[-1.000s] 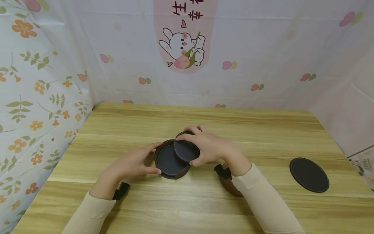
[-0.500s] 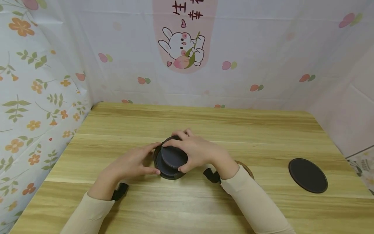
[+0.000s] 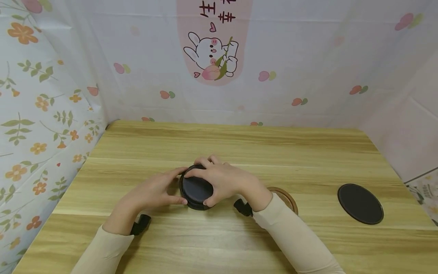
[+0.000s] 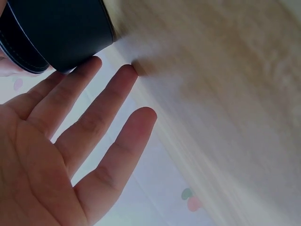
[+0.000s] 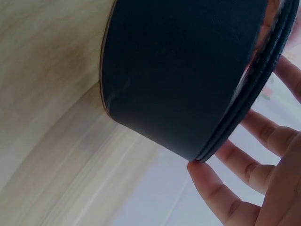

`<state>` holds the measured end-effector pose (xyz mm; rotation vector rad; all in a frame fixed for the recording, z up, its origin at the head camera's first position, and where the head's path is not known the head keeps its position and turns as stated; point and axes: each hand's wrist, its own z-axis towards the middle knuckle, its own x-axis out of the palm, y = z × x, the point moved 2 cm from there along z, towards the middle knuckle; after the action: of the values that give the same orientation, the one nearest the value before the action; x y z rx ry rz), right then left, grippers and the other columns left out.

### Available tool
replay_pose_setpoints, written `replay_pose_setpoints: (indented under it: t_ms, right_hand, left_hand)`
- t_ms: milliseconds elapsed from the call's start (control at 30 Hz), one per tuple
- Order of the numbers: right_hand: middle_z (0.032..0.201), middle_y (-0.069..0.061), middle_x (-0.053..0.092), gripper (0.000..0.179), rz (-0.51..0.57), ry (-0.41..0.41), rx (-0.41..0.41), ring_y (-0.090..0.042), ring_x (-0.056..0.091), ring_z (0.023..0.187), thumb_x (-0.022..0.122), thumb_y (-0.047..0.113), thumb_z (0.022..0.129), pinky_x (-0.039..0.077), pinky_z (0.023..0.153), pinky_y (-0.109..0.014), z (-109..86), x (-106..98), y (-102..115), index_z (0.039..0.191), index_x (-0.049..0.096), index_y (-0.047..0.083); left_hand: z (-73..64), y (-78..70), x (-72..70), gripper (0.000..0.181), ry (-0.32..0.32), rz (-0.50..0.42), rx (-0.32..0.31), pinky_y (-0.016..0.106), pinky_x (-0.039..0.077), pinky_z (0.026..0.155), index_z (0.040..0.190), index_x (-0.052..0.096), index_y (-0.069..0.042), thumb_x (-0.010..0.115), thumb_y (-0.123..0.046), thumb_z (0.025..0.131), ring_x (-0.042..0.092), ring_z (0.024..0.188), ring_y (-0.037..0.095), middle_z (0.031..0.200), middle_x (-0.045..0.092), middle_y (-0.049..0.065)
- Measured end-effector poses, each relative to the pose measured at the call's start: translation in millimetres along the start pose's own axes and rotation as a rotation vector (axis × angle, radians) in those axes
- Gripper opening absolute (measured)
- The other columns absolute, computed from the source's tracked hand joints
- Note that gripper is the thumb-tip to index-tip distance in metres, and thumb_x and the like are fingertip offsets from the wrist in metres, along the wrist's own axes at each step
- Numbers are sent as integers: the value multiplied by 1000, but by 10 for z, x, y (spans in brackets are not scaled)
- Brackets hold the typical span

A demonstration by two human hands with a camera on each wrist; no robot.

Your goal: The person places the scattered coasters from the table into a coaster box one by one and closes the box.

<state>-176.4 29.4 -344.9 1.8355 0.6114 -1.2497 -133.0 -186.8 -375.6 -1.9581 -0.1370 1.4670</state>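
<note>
A round black coaster (image 3: pixel 198 189) lies level across the mouth of a dark cylindrical coaster holder (image 4: pixel 61 30), which stands on the table. My right hand (image 3: pixel 227 183) pinches the coaster by its edge, thumb at the near side and fingers at the far side. Seen from the right wrist, its edge (image 5: pixel 254 96) sits at the holder's rim, slightly angled, with a narrow gap on one side. My left hand (image 3: pixel 150 194) rests against the holder's left side with nearly straight fingers. Whatever lies inside the holder is hidden by the coaster.
Another black round coaster (image 3: pixel 360 203) lies flat at the right of the wooden table (image 3: pixel 212 243). Partly under my right forearm is a brown-rimmed round object (image 3: pixel 289 199), mostly hidden. Printed cloth (image 3: pixel 308 57) hangs behind the table and along its left side.
My right hand has carried the coaster leftward, from overlapping the holder's right side to over its mouth, and levelled it. More of the brown-rimmed object shows. My left hand has barely moved.
</note>
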Motion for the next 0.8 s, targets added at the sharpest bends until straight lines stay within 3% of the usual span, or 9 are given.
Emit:
replay_pose_setpoints:
  t_ms: [800]
  right_hand:
    - [151, 6, 36, 80, -8, -1, -26, -19, 31, 134, 83, 41, 76, 45, 95, -46, 67, 49, 13, 146, 44, 38]
  left_hand:
    - [-2, 2, -1, 97, 2, -19, -17, 55, 43, 108, 155, 34, -14, 78, -56, 78, 54, 132, 31, 147, 52, 10]
